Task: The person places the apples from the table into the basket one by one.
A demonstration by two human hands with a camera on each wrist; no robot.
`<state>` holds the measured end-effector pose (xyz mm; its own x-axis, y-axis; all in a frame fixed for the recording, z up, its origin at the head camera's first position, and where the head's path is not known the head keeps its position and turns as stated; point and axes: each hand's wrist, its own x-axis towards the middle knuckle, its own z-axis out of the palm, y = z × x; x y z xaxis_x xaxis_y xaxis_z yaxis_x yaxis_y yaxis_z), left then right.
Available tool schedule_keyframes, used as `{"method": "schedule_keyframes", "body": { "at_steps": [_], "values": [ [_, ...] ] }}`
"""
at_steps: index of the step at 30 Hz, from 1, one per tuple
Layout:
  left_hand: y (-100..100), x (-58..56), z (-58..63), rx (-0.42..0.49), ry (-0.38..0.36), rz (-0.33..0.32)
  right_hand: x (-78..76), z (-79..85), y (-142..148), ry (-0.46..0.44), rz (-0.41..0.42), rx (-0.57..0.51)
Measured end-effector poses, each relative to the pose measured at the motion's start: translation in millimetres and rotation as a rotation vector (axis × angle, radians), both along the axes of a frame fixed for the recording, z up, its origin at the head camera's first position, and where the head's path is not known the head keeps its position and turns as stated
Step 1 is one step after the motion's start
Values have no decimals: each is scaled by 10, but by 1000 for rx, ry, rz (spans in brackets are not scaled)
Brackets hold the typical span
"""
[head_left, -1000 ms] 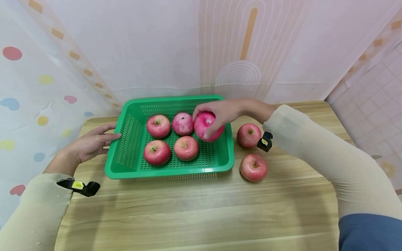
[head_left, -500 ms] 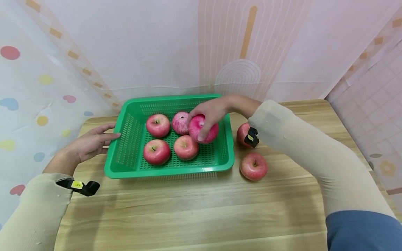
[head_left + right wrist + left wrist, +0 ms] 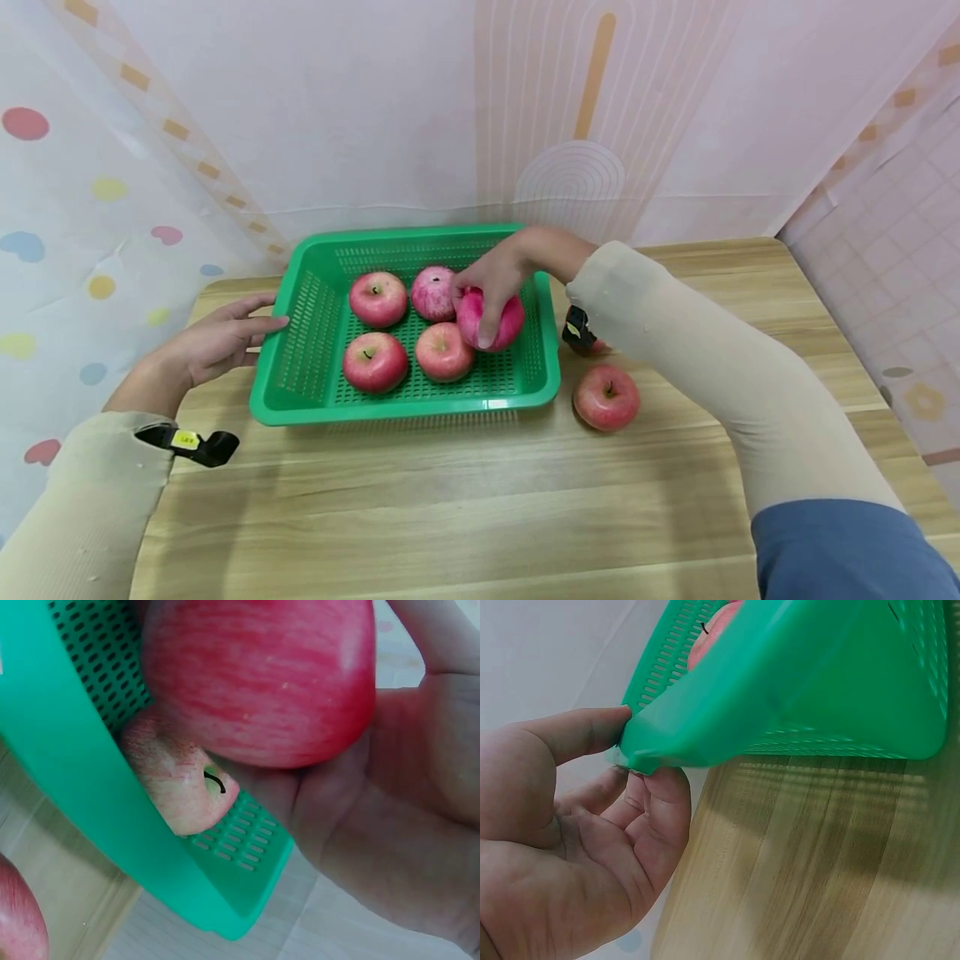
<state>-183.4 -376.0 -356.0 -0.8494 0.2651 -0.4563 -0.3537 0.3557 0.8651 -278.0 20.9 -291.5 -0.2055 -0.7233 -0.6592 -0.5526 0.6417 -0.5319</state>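
Note:
My right hand [image 3: 498, 271] grips a bright pink-red apple [image 3: 512, 321] inside the right part of a green plastic basket [image 3: 405, 411], thumb on the near side. In the right wrist view this large red apple [image 3: 262, 682] lies against the palm, above a paler apple [image 3: 217, 784] with a stem. Several other apples [image 3: 375, 363] stand in two rows in the basket, left of the held one. At the basket's left end, my left hand [image 3: 217, 342] pinches the rim; the left wrist view has its thumb [image 3: 592, 733] over the rim and its fingers curled below.
Outside the basket, on the wooden table [image 3: 480, 508], one red apple [image 3: 606, 398] sits to the right. Another apple there is mostly hidden behind the right wrist's black camera [image 3: 577, 331]. A patterned wall covering [image 3: 360, 117] rises behind the table.
My right hand first moved left with the apple, then lowered it slightly toward the near side. The right sleeve now covers most of one outside apple. My left hand and the basket have stayed put.

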Motion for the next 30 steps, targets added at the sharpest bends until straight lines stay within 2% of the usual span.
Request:
{"method": "schedule_keyframes", "body": {
  "at_steps": [10,14,20,23,26,30],
  "values": [
    [10,12,-5,1,-1,-2,23,-106,-113,83,163,194],
    [15,18,-3,3,-2,-3,43,-136,-156,92,204,262],
    [16,27,5,11,5,-4,67,-153,-219,131,231,351],
    [15,28,7,16,7,-5,90,-158,-255,127,216,394],
    [13,29,7,14,6,-6,114,-161,-292,99,167,417],
    [17,31,8,4,4,-7,131,-159,-336,142,169,441]
  ]
}}
